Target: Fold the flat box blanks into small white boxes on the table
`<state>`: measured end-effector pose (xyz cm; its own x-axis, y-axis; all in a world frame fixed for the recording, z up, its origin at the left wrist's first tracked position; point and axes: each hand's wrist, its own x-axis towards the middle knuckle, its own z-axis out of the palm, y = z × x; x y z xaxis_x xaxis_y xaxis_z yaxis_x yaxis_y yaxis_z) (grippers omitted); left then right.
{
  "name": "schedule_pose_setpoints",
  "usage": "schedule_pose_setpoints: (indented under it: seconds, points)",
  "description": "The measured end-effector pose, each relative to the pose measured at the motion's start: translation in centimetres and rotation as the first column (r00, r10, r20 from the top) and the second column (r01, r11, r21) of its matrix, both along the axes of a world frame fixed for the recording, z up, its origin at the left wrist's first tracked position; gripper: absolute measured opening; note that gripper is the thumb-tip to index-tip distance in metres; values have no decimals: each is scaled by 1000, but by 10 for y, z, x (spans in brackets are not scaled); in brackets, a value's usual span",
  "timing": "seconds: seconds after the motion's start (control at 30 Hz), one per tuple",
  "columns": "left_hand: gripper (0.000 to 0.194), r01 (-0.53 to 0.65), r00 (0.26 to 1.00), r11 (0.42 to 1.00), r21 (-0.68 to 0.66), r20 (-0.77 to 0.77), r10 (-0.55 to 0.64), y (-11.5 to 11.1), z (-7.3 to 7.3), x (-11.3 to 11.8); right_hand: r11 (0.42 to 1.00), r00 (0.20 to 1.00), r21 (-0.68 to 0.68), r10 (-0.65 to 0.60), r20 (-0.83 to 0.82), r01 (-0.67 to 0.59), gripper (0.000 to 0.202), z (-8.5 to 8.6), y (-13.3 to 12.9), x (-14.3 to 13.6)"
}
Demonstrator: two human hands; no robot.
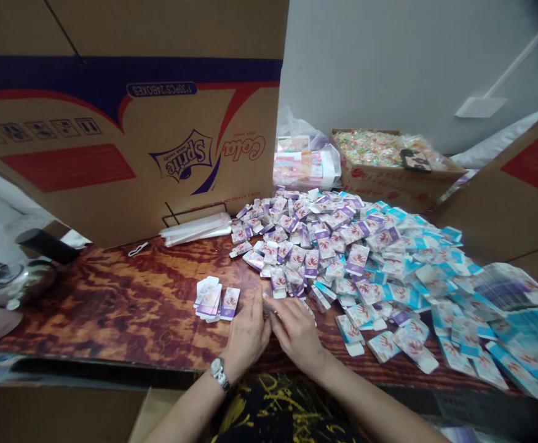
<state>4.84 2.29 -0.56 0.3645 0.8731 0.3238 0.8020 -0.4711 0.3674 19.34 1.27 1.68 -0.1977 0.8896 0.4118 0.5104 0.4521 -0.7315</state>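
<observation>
My left hand (249, 329), with a watch on its wrist, and my right hand (299, 329) meet over the front of the table. Fingers of both are closed around something small between them, too hidden to make out. Just left of my left hand lie a small stack of flat purple-and-white cards (209, 300) and a single small box (230, 304). Beyond and to the right of my right hand spreads a large heap of small purple-and-white boxes (326, 243), mixed with blue-and-white boxes (404, 295).
A large cardboard carton (125, 147) stands at the back left of the wooden table (125, 295). Behind the heap are a carton of wrapped sweets (388, 178) and plastic packets (303, 166). A metal kettle (17, 280) is far left; another carton (513, 203) is right.
</observation>
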Motion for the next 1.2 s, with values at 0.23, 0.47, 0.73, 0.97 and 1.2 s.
schedule_pose_setpoints:
  seconds: [0.23,0.47,0.73,0.97,1.2]
  points:
    - [78,68,987,990,-125,153,-49,11,10,-10,837,841,-546,-285,-460,-15,39,2,41,40]
    - [51,19,992,977,-214,-119,-46,8,-36,-21,611,741,-774,-441,-506,-165,35,-23,31,29]
    - [48,56,993,976,-213,-94,-77,10,-48,-22,396,839,-904,-428,-336,-160,26,-65,13,-12]
    - [53,17,995,993,-117,-96,-29,4,-50,-18,438,832,-872,-385,-400,-217,15,-50,20,-12]
    - [42,-11,991,999,31,-134,15,6,-37,-13,507,839,-829,-325,-437,-235,30,-38,15,-6]
